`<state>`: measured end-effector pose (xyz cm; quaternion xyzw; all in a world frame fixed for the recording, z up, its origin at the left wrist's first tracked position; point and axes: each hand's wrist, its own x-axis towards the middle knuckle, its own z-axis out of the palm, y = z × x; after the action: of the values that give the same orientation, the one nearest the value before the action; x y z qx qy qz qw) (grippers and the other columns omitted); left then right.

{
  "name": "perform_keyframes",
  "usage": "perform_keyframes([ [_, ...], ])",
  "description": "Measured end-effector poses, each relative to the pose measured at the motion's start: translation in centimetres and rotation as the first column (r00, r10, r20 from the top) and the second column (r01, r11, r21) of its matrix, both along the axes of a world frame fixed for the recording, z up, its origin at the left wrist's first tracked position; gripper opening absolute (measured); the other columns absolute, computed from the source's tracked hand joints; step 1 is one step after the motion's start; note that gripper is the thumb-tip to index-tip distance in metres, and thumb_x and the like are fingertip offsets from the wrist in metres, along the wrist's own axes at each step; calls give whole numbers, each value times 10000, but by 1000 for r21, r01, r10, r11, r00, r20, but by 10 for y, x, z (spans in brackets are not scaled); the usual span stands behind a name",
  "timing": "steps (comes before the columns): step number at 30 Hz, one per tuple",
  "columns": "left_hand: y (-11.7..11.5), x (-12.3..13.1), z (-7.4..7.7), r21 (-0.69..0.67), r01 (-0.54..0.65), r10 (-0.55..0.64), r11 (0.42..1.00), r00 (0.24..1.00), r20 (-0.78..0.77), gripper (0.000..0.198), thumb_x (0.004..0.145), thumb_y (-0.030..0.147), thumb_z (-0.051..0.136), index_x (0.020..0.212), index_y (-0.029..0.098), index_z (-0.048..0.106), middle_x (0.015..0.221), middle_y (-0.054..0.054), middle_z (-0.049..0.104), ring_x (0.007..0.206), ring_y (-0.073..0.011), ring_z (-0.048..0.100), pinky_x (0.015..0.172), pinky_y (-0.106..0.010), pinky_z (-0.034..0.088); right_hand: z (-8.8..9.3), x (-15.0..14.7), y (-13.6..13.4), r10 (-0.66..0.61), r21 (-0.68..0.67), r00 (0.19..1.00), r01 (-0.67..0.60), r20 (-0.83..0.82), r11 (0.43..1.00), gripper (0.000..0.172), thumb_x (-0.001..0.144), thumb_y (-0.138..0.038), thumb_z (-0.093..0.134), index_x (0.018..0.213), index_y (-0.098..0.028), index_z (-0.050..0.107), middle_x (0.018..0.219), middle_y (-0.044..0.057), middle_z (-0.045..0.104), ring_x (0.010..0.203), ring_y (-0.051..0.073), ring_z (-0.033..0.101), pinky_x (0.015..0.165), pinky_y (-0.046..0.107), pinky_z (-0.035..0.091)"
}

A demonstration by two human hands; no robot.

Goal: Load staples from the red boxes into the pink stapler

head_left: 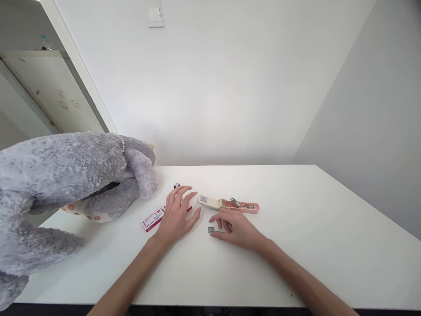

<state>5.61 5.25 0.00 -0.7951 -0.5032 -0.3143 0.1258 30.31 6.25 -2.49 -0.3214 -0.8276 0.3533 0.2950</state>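
One gray plush toy (75, 162) crowds the left edge of the white table (329, 228); next, a red-and-white box (152, 219) lies partly hidden behind the spread, open left hand (176, 215), one small metal piece (176, 185) just beyond. One opened cream-and-pink stapler (226, 204) lies behind one gray staple strip (211, 229), which sits between the parted thumb and fingers of the right hand (235, 228), and rightward the table runs on to its slanting edge.

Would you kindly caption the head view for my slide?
Right hand beside staples, left hand by a box, opened stapler beyond.
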Motion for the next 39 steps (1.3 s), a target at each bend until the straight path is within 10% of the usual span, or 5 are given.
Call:
perform_keyframes([
  [11,12,20,-8,-88,155,-152,984,988,39,326,989,291,551,1309,241,589,1350,-109,645,1360,-320,503,1129,-526,393,-5,-3,4,-21,-68,1000,21,-4,997,181,909,-460,711,931,-289,765,870,21,639,707,175,560,681,337,461],
  [23,1,20,-6,-63,224,-216,972,969,121,211,1005,233,538,1208,241,597,1240,-79,671,1235,-262,543,1055,-455,432,14,5,6,-119,-520,970,-10,-214,854,332,903,-555,686,1011,-245,732,728,3,664,610,145,571,554,285,394],
  [28,0,22,-5,-63,238,-224,969,958,181,147,1009,223,533,1130,242,614,1187,-72,674,1187,-247,555,1027,-435,442,16,7,7,-140,-524,952,-25,-272,851,389,917,-610,643,972,-230,709,921,40,720,602,118,555,533,276,397],
  [39,1,24,-8,-114,217,-201,969,970,137,132,1011,257,548,1122,245,619,1282,-76,642,1237,-253,545,1048,-450,446,21,8,5,-168,-495,956,28,-239,868,459,944,-667,567,863,-224,654,614,-26,557,536,120,478,561,287,403],
])
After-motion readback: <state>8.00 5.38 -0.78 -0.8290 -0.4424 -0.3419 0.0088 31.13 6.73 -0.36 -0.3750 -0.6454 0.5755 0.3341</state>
